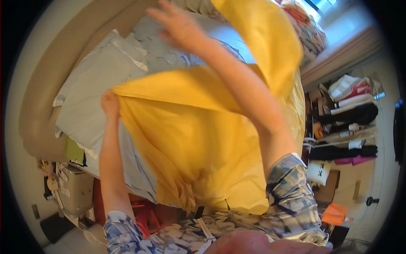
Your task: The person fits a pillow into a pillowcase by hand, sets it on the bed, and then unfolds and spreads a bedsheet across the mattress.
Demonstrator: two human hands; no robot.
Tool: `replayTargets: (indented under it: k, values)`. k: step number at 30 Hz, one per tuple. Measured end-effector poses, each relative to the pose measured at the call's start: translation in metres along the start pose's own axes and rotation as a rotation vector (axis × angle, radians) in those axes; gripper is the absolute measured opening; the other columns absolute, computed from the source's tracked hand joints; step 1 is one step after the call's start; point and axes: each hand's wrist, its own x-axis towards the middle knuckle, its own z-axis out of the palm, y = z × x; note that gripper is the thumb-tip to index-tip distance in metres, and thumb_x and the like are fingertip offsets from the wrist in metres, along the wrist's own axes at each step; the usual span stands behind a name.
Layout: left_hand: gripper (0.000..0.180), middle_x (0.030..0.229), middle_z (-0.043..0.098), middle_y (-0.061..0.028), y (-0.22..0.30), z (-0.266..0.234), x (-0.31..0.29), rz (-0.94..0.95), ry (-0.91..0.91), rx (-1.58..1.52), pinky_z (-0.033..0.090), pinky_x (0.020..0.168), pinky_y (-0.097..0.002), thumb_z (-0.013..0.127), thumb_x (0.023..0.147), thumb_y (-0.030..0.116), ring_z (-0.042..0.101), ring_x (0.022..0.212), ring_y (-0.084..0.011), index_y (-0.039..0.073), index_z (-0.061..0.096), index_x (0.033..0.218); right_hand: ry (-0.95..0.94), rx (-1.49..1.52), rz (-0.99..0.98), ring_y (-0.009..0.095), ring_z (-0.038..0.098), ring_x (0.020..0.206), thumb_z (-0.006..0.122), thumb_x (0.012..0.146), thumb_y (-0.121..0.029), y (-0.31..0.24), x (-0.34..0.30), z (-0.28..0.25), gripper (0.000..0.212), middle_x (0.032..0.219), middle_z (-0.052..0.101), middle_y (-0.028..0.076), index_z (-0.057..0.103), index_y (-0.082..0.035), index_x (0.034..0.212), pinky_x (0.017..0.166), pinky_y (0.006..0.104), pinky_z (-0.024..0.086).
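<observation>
A large yellow cloth point(203, 135) spreads in front of me, lifted and billowing over a bed. My left hand point(111, 103) is closed round a corner of it, pulling its edge taut. Part of the cloth rises high at the far right, and its lower end hangs close to my body. My right arm crosses in front of the cloth. Raised above the bed's far left part, my right hand point(179, 29) is slightly blurred, fingers apart, with nothing seen in it. Below the hands lies a pale grey-blue pillow point(99, 72) beside rumpled bedding point(158, 48) of similar colour.
A padded beige headboard point(36, 106) curves along the left. At the lower left stands a grey box-like case point(78, 190), near a red object point(146, 218). Clothes and bags point(347, 118) fill the right side, with an orange bag point(334, 213) lower down.
</observation>
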Motion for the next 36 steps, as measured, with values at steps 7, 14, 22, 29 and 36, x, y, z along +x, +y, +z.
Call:
replayTargets:
  k: [7, 14, 22, 29, 36]
  values:
    - [0.031, 0.073, 0.064, -0.0126, -0.098, -0.013, 0.017, -0.291, 0.017, 0.045, 0.043, 0.063, -0.0358, 0.048, 0.085, 0.026, 0.054, 0.065, -0.0198, -0.001, 0.062, 0.078, -0.461, 0.633, 0.3, 0.038, 0.055, 0.103, 0.055, 0.083, -0.015, -0.137, -0.152, -0.02, 0.042, 0.133, 0.039, 0.023, 0.05, -0.008, 0.123, 0.086, 0.0415, 0.047]
    - [0.03, 0.08, 0.065, -0.0093, -0.142, -0.032, 0.014, -0.335, 0.04, 0.057, 0.044, 0.067, -0.0332, 0.05, 0.084, 0.026, 0.053, 0.068, -0.0174, 0.0, 0.063, 0.085, -0.963, 0.476, 0.819, 0.038, 0.051, 0.108, 0.059, 0.082, -0.014, -0.211, -0.396, -0.077, 0.045, 0.132, 0.041, 0.02, 0.047, -0.009, 0.125, 0.087, 0.0425, 0.045]
    - [0.074, 0.13, 0.046, -0.0222, -0.175, -0.047, -0.085, -0.075, -0.218, 0.472, 0.037, 0.097, -0.0389, 0.057, 0.083, 0.043, 0.047, 0.117, -0.0322, -0.001, 0.031, 0.136, -1.191, 0.528, 1.219, 0.038, 0.049, 0.11, 0.059, 0.082, -0.018, -0.348, -0.514, -0.121, 0.045, 0.124, 0.046, 0.022, 0.048, -0.007, 0.124, 0.091, 0.0409, 0.043]
    - [0.102, 0.13, 0.043, -0.0279, -0.168, -0.057, -0.377, -0.707, -0.793, 0.507, 0.035, 0.102, -0.0402, 0.074, 0.067, 0.046, 0.043, 0.12, -0.0382, -0.011, 0.022, 0.135, -0.972, 0.526, 1.475, 0.036, 0.054, 0.099, 0.058, 0.082, -0.015, -0.426, -0.536, -0.138, 0.039, 0.111, 0.051, 0.02, 0.051, -0.007, 0.12, 0.085, 0.0395, 0.046]
    - [0.065, 0.11, 0.061, -0.0222, -0.249, -0.071, -0.49, -1.294, -0.751, 0.343, 0.048, 0.079, -0.0409, 0.061, 0.082, 0.046, 0.061, 0.096, -0.0327, -0.012, 0.055, 0.111, -0.984, 0.584, 1.676, 0.039, 0.053, 0.101, 0.057, 0.084, -0.02, -0.475, -0.533, -0.16, 0.038, 0.111, 0.052, 0.022, 0.051, -0.006, 0.119, 0.086, 0.0416, 0.045]
